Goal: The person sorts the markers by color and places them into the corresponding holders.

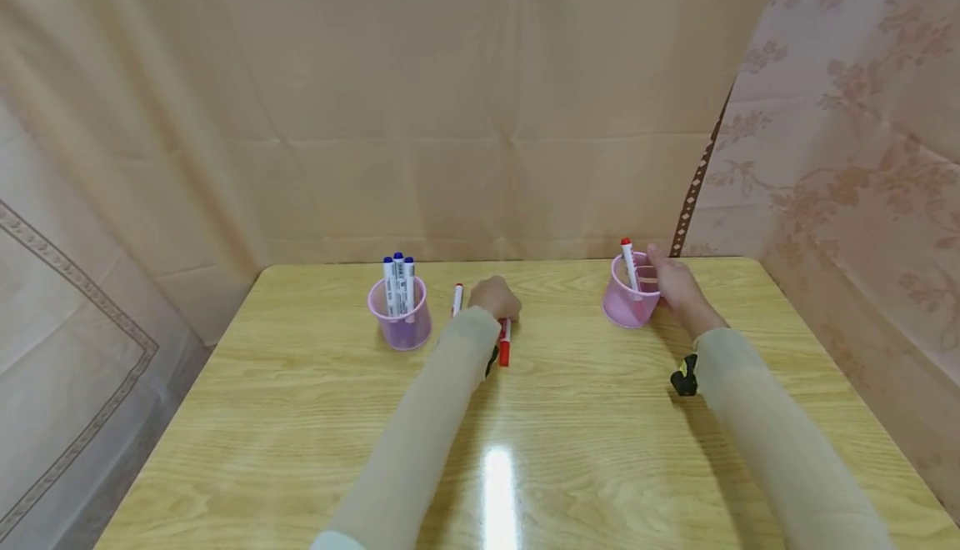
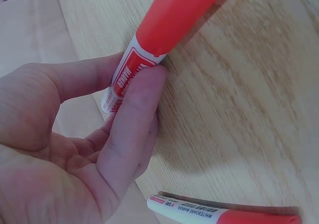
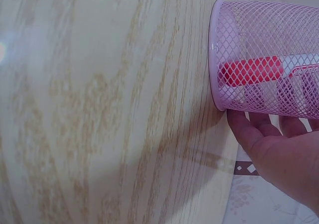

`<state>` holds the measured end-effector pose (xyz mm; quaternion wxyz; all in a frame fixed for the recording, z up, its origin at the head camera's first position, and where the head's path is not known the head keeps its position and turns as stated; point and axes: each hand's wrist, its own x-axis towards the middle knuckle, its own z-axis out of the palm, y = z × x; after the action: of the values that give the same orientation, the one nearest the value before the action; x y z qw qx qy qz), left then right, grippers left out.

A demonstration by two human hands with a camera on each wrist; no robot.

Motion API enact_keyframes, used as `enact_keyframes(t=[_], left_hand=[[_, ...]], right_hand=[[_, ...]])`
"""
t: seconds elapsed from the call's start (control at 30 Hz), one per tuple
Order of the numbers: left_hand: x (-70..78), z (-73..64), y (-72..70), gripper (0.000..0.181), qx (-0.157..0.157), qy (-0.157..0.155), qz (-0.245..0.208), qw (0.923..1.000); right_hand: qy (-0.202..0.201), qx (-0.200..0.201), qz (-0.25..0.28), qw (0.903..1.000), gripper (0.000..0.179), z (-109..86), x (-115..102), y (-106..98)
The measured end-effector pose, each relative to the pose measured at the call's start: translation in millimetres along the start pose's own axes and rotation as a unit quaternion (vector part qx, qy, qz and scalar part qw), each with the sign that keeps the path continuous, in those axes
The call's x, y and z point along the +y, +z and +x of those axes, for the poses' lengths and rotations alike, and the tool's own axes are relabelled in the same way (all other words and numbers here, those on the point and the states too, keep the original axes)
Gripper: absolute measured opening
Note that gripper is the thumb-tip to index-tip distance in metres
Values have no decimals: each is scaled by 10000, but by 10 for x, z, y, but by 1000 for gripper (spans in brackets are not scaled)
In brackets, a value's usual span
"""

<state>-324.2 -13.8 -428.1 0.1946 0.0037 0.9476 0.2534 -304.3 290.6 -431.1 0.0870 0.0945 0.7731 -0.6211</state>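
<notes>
Red-capped marker (image 2: 159, 30) sits pinched in the left hand (image 2: 65, 159), red end protruding.

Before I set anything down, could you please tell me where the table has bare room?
The table is bare left of the blue-marker cup, between the left hand and right cup, and between the sleeves. It is crowded between the blue-marker cup and left hand, where a marker lies.

Left cup (image 1: 405, 333) on table (image 1: 300, 417) holds three markers (image 1: 399, 283), right cup (image 1: 627, 312) holds one marker (image 1: 631, 267), between cups lies loose marker (image 1: 457, 297), pinched marker (image 1: 505, 353) just right of it.
</notes>
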Motion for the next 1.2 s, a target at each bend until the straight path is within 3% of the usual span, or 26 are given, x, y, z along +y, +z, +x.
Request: enact_keyframes(t=[0.53, 0.93, 1.07, 1.2], left_hand=[[33, -7, -37, 15, 5, 210, 573, 9981], [2, 81, -97, 19, -343, 368, 1052, 9932], [-12, 73, -150, 20, -608, 427, 844, 9937], [8, 24, -191, 18, -1086, 343, 215, 9933]], right_hand=[[-16, 25, -37, 10000, 82, -7, -20, -3], [58, -43, -55, 10000, 81, 51, 31, -35], [98, -67, -22, 9999, 82, 51, 29, -32], [113, -28, -10, 9999, 84, 42, 20, -31]])
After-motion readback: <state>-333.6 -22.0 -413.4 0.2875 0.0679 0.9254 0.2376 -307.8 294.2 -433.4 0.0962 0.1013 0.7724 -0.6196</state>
